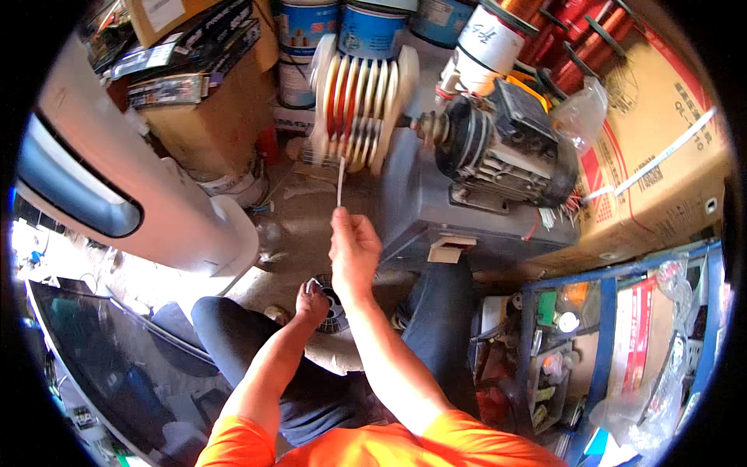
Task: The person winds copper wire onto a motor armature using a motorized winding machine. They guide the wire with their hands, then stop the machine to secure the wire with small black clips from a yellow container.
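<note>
My right hand is closed on a thin pale strand stretched up to a winding former of several pale discs, slightly blurred, with red material between some. The former sits on the shaft of a dark electric motor, which is mounted on a grey housing. My left hand is lower down between my knees, fingers curled at a small whitish item too small to make out. It is beside or over a black spool low near the floor, partly hidden by my arms.
Paint-type buckets, red wire spools and cartons crowd the back and right. A white appliance stands at left, above a dark glass panel. A blue-framed shelf with assorted parts is at lower right.
</note>
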The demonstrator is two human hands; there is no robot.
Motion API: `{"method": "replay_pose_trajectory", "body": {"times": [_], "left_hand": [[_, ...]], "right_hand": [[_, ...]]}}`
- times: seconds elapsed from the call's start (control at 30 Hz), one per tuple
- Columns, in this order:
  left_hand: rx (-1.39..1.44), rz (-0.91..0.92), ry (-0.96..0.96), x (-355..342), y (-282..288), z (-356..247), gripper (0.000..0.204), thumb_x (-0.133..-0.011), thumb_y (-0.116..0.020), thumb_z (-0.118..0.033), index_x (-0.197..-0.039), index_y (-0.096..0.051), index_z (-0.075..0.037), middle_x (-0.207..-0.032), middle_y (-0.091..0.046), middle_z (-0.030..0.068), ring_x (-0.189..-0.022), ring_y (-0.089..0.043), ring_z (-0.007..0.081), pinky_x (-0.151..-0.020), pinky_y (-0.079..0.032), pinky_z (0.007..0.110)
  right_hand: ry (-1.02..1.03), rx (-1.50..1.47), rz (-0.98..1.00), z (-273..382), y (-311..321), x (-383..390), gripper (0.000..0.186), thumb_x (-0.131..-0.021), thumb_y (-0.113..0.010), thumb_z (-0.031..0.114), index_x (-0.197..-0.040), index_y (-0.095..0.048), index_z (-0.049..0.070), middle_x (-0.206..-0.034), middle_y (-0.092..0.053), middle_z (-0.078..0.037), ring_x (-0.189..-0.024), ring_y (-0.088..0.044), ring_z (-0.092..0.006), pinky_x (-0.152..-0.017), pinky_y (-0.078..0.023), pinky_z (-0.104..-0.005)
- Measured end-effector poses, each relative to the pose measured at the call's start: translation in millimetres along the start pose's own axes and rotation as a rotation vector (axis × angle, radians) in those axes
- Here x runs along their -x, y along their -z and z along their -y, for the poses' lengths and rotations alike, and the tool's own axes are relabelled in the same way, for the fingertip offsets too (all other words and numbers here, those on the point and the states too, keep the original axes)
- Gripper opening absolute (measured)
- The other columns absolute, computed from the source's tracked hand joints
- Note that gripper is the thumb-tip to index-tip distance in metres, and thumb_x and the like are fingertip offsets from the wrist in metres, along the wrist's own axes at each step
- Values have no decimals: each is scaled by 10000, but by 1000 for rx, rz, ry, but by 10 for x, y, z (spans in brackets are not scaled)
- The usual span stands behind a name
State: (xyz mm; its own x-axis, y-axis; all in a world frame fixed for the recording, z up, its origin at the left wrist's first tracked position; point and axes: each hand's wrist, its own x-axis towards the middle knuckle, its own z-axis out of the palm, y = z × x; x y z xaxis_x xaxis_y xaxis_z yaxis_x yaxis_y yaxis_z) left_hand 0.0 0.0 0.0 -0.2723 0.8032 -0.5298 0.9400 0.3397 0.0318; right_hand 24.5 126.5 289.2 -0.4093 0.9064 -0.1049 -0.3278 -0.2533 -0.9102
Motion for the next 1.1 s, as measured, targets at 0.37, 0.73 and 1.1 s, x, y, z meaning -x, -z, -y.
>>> {"method": "replay_pose_trajectory", "body": {"times": [0.37,0.73,1.1], "left_hand": [[19,-137,-23,-30,7,-115,427,-885,-456,-206,-1219,-590,24,-1344,-506,163,-1297,-400,257,-1083,-249,438],[9,-57,2,-33,40,-84,458,-905,-421,-213,-1273,-546,29,-1370,-493,157,-1329,-375,258,-1090,-241,433],[-3,-65,-2,11,64,-101,492,-918,-397,-218,-1331,-490,33,-1437,-432,161,-1385,-318,262,-1125,-195,465]], "right_hand": [[25,17,5,-50,111,-49,294,-927,-648,300,-745,-523,106,-558,-427,78,-436,-343,-4,-377,-250,-189],[26,21,18,-10,82,-24,297,-928,-646,301,-745,-518,105,-567,-433,74,-450,-348,-6,-387,-261,-188],[34,17,18,-7,66,-31,296,-930,-643,294,-737,-521,107,-565,-434,77,-448,-355,-3,-385,-263,-187]]}}
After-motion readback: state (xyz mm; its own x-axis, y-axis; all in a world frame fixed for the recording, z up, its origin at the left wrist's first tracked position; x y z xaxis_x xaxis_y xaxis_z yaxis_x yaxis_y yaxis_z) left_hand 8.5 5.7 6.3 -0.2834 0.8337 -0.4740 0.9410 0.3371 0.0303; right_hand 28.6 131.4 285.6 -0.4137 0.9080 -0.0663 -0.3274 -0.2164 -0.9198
